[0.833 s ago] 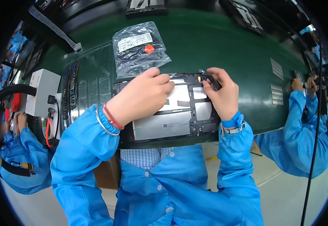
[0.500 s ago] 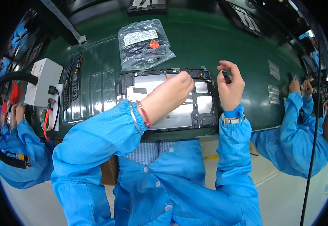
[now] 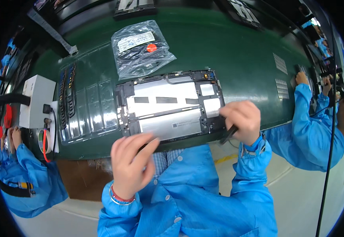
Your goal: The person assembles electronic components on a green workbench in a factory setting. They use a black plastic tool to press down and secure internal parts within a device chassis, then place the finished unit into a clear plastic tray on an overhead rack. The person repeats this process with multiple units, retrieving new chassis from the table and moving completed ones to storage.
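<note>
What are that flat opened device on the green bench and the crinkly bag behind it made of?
The flat rectangular opened device looks like dull silvery sheet metal inside a black, probably plastic, frame: the panels reflect softly. The clear crinkled bag appears to be thin glossy plastic film, since it wrinkles, glints and shows dark parts within. The green bench surface seems a smooth, slightly shiny mat, possibly rubber.

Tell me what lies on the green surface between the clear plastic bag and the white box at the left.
In the head view, between the clear plastic bag and the white box lies a clear moulded tray with a row of dark parts along its left side.
</note>
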The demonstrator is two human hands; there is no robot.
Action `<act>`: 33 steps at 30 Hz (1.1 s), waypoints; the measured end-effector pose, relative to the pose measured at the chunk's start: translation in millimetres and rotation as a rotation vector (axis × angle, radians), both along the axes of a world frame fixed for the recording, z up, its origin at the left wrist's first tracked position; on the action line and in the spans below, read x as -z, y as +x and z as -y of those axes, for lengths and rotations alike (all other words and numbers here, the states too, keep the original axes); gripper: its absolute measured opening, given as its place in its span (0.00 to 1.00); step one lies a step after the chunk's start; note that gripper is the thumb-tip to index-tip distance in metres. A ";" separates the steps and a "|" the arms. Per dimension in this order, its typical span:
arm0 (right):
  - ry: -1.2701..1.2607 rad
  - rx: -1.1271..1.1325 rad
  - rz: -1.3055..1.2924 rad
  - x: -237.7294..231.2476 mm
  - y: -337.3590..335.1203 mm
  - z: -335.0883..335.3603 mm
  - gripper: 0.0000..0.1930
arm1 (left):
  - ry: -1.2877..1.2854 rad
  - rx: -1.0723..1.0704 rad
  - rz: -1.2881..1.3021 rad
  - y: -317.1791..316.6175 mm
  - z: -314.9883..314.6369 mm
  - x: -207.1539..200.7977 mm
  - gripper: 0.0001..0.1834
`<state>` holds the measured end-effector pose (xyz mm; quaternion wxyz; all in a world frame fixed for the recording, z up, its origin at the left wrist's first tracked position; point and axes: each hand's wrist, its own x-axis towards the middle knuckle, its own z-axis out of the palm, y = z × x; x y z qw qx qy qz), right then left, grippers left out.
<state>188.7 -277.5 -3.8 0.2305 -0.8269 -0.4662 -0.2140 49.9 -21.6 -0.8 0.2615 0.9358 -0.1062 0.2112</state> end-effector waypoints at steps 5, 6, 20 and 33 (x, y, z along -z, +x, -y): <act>-0.010 -0.206 0.267 1.1 0.7 -4.8 0.17 | -0.092 -0.385 0.280 -28.5 -44.4 44.7 0.21; 0.004 -0.223 0.314 4.1 7.3 -0.9 0.16 | -0.106 -0.433 0.307 -32.7 -55.3 55.0 0.20; 0.170 -0.544 0.067 36.3 44.9 -3.3 0.07 | -0.336 -0.667 0.655 -32.4 -88.3 114.3 0.19; 0.163 -0.650 0.053 36.3 32.8 -3.5 0.05 | -0.277 -0.594 0.616 -44.2 -102.1 115.0 0.19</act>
